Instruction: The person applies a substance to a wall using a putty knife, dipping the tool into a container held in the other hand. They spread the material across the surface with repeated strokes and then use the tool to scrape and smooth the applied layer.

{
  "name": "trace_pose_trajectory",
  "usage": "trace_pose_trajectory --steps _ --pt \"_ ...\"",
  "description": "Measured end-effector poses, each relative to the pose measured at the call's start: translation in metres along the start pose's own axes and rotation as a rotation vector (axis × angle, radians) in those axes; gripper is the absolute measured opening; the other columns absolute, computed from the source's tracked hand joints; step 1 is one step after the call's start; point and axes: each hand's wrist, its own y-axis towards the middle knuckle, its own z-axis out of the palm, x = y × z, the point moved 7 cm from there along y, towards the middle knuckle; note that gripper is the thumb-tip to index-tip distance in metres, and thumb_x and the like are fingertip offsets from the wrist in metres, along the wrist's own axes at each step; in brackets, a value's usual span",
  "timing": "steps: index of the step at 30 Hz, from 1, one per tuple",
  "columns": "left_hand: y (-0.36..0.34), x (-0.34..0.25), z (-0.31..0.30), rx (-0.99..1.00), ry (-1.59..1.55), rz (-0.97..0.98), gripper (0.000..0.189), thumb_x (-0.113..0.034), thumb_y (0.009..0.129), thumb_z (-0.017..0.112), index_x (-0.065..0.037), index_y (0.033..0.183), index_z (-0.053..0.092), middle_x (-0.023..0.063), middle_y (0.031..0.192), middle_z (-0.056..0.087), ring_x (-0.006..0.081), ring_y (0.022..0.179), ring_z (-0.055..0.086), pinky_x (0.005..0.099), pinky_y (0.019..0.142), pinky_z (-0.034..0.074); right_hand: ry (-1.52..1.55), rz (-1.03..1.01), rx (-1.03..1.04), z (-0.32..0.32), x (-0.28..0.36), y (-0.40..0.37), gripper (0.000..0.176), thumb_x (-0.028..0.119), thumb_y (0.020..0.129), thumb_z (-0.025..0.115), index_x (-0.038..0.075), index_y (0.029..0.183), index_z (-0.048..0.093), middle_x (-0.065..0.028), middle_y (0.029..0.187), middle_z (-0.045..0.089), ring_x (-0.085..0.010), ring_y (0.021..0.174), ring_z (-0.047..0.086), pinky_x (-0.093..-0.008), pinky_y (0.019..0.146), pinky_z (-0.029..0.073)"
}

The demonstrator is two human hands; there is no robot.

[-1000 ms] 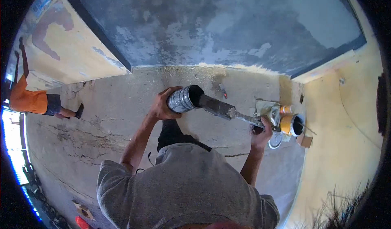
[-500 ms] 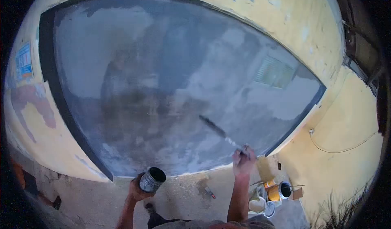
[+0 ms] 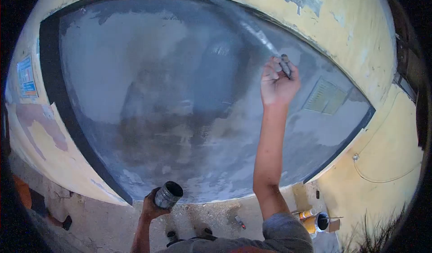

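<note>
Orange clothing marks a second person, partly cut off at the far left edge, well to the left of the left hand. Higher on that side, far up and left of the same hand, a blue and white poster is fixed to the wall. Next comes a dark border strip, running down along the left side of a large grey wall panel that spreads above the left hand and behind the right one.

The left hand is wrapped around the side of a smeared metal can, its dark mouth tilted up and to the right. Right of that hand, well apart, a small tool with a red end lies on the floor.

Far above and to the right, the right hand is raised, fingers curled around a brush that slants up and left from it. The brush's far end is blurred, so whether it touches the panel cannot be told.

Just right of the right hand is a pale slatted patch; far below, a yellow bucket and a cardboard box.
</note>
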Motion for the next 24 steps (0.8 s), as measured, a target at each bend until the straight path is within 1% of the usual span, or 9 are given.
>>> trace_pose_trajectory --steps 4,6,9,10,12,16,18,19,24 --pt "0.004 -0.022 0.007 0.003 -0.085 0.057 0.090 -0.030 0.042 0.090 -0.005 0.121 0.054 0.0157 0.111 0.065 0.0296 0.101 0.064 0.0406 0.089 0.052 0.200 0.015 0.132 -0.037 0.026 -0.005 0.021 0.019 0.085 0.054 0.001 0.096 0.051 -0.0125 0.077 0.049 -0.0182 0.061 0.043 -0.0261 0.049 0.036" --pt "0.004 -0.026 0.005 -0.008 -0.120 0.082 0.090 -0.031 0.042 0.090 -0.005 0.121 0.054 0.0160 0.111 0.065 0.0296 0.101 0.064 0.0406 0.089 0.052 0.220 -0.161 -0.085 -0.074 0.044 -0.016 0.021 0.017 0.085 0.052 0.002 0.099 0.050 -0.0113 0.076 0.047 -0.0170 0.061 0.042 -0.0251 0.048 0.035" --pt "0.003 -0.019 0.006 -0.026 -0.085 0.076 0.091 -0.031 0.042 0.089 -0.005 0.122 0.054 0.0161 0.111 0.065 0.0294 0.102 0.064 0.0410 0.089 0.052 0.077 -0.091 -0.056 -0.086 0.037 -0.021 0.019 0.017 0.085 0.052 0.004 0.098 0.049 -0.0101 0.075 0.046 -0.0164 0.060 0.041 -0.0245 0.047 0.032" --pt "0.003 -0.019 0.006 -0.014 -0.063 0.077 0.090 -0.031 0.043 0.089 -0.005 0.122 0.054 0.0158 0.111 0.065 0.0295 0.102 0.064 0.0410 0.089 0.051 0.077 -0.089 -0.061 -0.083 0.030 -0.022 0.019 0.017 0.085 0.052 0.004 0.098 0.049 -0.0101 0.075 0.046 -0.0164 0.060 0.041 -0.0245 0.047 0.032" --pt "0.002 -0.019 0.002 0.000 -0.034 0.077 0.090 -0.032 0.043 0.089 -0.005 0.122 0.054 0.0155 0.111 0.065 0.0296 0.102 0.064 0.0410 0.089 0.051 0.089 0.107 0.053 -0.054 -0.009 -0.017 0.019 0.020 0.083 0.054 0.006 0.095 0.050 -0.0109 0.075 0.048 -0.0173 0.060 0.041 -0.0272 0.048 0.031" --pt "-0.001 -0.024 -0.006 0.019 -0.010 0.074 0.091 -0.031 0.042 0.090 -0.004 0.122 0.054 0.0151 0.110 0.065 0.0299 0.102 0.064 0.0402 0.090 0.051 -0.009 0.116 0.212 0.004 -0.050 -0.003 0.020 0.023 0.081 0.056 0.007 0.091 0.051 -0.0103 0.072 0.048 -0.0180 0.059 0.042 -0.0300 0.050 0.032" --pt "-0.002 -0.024 -0.009 0.018 -0.031 0.057 0.092 -0.031 0.042 0.090 -0.004 0.122 0.054 0.0151 0.110 0.065 0.0301 0.102 0.064 0.0400 0.090 0.051 0.006 -0.030 0.212 0.021 -0.047 -0.006 0.021 0.020 0.081 0.058 0.003 0.092 0.054 -0.0133 0.078 0.048 -0.0177 0.060 0.040 -0.0266 0.049 0.032" --pt "-0.004 -0.023 -0.011 0.018 0.001 0.056 0.092 -0.031 0.041 0.090 -0.004 0.122 0.054 0.0152 0.110 0.065 0.0301 0.102 0.064 0.0400 0.090 0.051 -0.029 -0.140 -0.071 0.014 -0.043 -0.020 0.021 0.021 0.080 0.057 0.003 0.092 0.055 -0.0149 0.078 0.051 -0.0174 0.059 0.041 -0.0268 0.049 0.033" --pt "-0.013 -0.024 -0.028 -0.031 0.044 0.077 0.091 -0.032 0.042 0.090 -0.004 0.122 0.054 0.0152 0.110 0.065 0.0303 0.102 0.064 0.0401 0.090 0.051 -0.028 -0.239 -0.092 -0.046 -0.040 -0.039 0.020 0.022 0.081 0.058 0.004 0.090 0.056 -0.0130 0.074 0.053 -0.0164 0.058 0.041 -0.0278 0.051 0.034"
